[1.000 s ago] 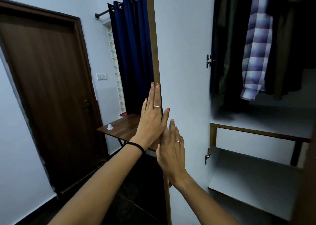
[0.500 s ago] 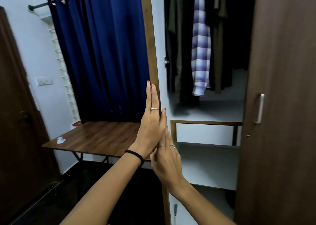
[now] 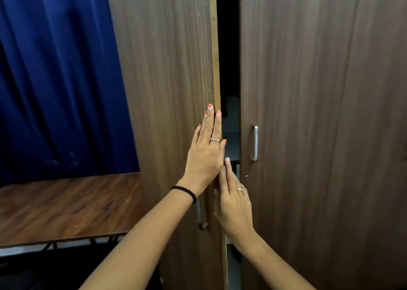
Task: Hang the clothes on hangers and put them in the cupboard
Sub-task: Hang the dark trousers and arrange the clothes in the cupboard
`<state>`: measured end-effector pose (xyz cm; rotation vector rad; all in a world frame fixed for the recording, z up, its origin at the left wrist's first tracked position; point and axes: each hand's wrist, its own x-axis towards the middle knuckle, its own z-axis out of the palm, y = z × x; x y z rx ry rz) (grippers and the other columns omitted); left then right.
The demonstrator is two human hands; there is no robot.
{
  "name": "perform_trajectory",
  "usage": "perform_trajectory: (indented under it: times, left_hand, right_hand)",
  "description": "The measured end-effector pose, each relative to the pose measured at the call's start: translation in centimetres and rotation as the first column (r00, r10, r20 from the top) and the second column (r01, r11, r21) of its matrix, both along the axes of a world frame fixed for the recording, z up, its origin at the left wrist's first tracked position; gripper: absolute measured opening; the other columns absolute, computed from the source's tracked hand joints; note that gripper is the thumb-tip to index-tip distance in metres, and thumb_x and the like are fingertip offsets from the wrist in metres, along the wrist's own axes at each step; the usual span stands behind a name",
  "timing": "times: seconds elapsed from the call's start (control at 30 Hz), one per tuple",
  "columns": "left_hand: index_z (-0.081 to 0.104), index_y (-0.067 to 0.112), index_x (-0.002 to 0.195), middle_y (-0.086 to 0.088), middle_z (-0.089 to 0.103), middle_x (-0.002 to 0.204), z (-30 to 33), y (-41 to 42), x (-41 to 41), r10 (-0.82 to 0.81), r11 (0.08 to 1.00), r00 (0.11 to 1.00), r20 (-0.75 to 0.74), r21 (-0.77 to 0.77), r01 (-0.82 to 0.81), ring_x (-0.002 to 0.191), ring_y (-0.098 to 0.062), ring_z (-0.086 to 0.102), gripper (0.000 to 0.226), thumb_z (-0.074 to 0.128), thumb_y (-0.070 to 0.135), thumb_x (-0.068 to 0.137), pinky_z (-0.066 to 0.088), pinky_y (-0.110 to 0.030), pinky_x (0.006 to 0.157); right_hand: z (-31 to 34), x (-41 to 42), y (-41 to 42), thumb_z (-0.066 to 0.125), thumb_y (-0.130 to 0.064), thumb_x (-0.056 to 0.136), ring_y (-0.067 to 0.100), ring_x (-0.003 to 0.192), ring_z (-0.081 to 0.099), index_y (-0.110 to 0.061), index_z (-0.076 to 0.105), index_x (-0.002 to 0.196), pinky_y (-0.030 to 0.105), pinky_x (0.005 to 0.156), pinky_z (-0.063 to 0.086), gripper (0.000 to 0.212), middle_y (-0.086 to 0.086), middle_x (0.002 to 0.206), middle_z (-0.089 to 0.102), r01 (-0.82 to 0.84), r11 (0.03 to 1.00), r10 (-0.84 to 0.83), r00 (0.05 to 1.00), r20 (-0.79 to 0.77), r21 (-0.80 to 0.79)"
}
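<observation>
Our left hand [image 3: 206, 155] lies flat with straight fingers on the left cupboard door [image 3: 167, 91], our right hand [image 3: 234, 206] presses flat just below it at the door's edge, and only a thin dark gap [image 3: 229, 47] shows before the right door [image 3: 319, 113].

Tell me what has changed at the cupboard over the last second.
The left cupboard door has swung nearly shut, leaving a narrow dark gap against the right door; the hanging clothes and shelves are now hidden. The left hand and right hand stay flat and open, pushing near its edge. The table and blue curtain are unchanged.
</observation>
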<state>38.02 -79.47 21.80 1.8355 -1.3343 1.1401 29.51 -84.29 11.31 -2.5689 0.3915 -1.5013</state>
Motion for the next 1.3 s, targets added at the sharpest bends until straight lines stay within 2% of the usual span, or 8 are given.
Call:
perform_trajectory:
  times: [0.23,0.4,0.6,0.7,0.8,0.9,1.13,1.3]
  left_hand:
    - [0.005,0.009,0.153,-0.009,-0.002,0.161,0.5,-10.4,2.6,0.162,0.986,0.987,-0.023,0.047,-0.16,0.148,-0.021,0.006,0.076,0.053,0.015,0.094,0.016,-0.036,0.118]
    - [0.002,0.01,0.154,-0.008,-0.005,0.161,0.7,-15.4,5.6,0.218,0.973,0.975,-0.051,0.09,-0.213,0.148,-0.022,0.005,0.079,0.053,0.015,0.094,0.017,-0.038,0.118]
    - [-0.009,0.012,0.152,-0.007,-0.011,0.161,0.6,-19.1,9.3,0.283,0.949,0.959,0.003,0.145,-0.28,0.149,-0.021,-0.003,0.076,0.041,0.033,0.1,0.008,-0.039,0.119]
    - [-0.009,0.014,0.153,-0.004,-0.013,0.161,0.4,-21.1,10.8,0.318,0.939,0.948,-0.003,0.135,-0.315,0.149,-0.019,-0.006,0.071,0.032,0.04,0.101,0.006,-0.042,0.12]
    - [-0.006,0.016,0.154,-0.004,-0.011,0.162,0.2,-22.3,11.7,0.344,0.933,0.939,0.002,0.111,-0.342,0.149,-0.017,-0.006,0.07,0.025,0.047,0.099,0.003,-0.043,0.119]
    - [-0.002,0.017,0.155,-0.004,-0.009,0.162,-0.1,-23.5,12.7,0.376,0.923,0.927,0.014,0.085,-0.376,0.149,-0.018,-0.007,0.07,0.025,0.048,0.099,0.002,-0.043,0.119]
    - [0.001,0.021,0.155,-0.005,-0.004,0.162,-0.6,-25.0,15.3,0.408,0.908,0.907,0.109,0.056,-0.415,0.149,-0.02,-0.001,0.067,0.024,0.048,0.098,0.003,-0.044,0.118]
    - [0.002,0.018,0.155,-0.006,0.0,0.162,-0.8,-25.8,16.4,0.429,0.899,0.893,0.137,0.032,-0.437,0.149,-0.022,0.003,0.066,0.023,0.046,0.099,0.007,-0.045,0.119]
  right_hand:
    - [1.5,2.9,-10.2,0.077,-0.033,0.078,0.031,0.134,0.044,-0.009,0.023,0.151,0.048,0.1,0.046,0.094,0.016,0.158,0.02,0.23,0.962,-0.216,0.97,-0.108,0.145]
    - [2.2,6.3,-15.5,0.086,-0.037,0.066,0.036,0.135,0.042,-0.006,0.021,0.151,0.053,0.1,0.044,0.111,0.021,0.156,0.023,0.292,0.942,-0.263,0.948,-0.176,0.166]
    - [2.5,9.6,-20.2,0.086,-0.047,0.061,0.04,0.139,0.032,-0.007,0.015,0.153,0.059,0.104,0.034,0.122,0.024,0.156,0.018,0.324,0.929,-0.292,0.939,-0.183,0.178]
    - [3.1,11.0,-22.4,0.088,-0.052,0.053,0.044,0.14,0.029,-0.009,0.017,0.153,0.062,0.104,0.032,0.13,0.025,0.157,0.015,0.335,0.933,-0.313,0.936,-0.163,0.134]
    - [3.8,11.8,-23.7,0.086,-0.06,0.047,0.044,0.142,0.023,-0.013,0.016,0.154,0.062,0.107,0.022,0.137,0.024,0.158,0.011,0.34,0.938,-0.327,0.932,-0.159,0.064]
    - [4.4,12.7,-24.6,0.089,-0.055,0.044,0.041,0.144,0.016,-0.014,0.014,0.154,0.063,0.109,0.015,0.14,0.021,0.159,0.006,0.323,0.946,-0.32,0.938,-0.138,0.006]
    - [4.6,14.9,-25.7,0.092,-0.033,0.048,0.032,0.147,0.011,-0.007,0.014,0.153,0.061,0.112,0.014,0.134,0.018,0.16,0.009,0.264,0.962,-0.27,0.959,-0.086,-0.071]
    - [4.5,16.2,-26.2,0.09,-0.03,0.054,0.03,0.146,0.016,-0.004,0.019,0.152,0.058,0.113,0.023,0.123,0.016,0.16,0.014,0.247,0.968,-0.25,0.966,-0.067,-0.053]
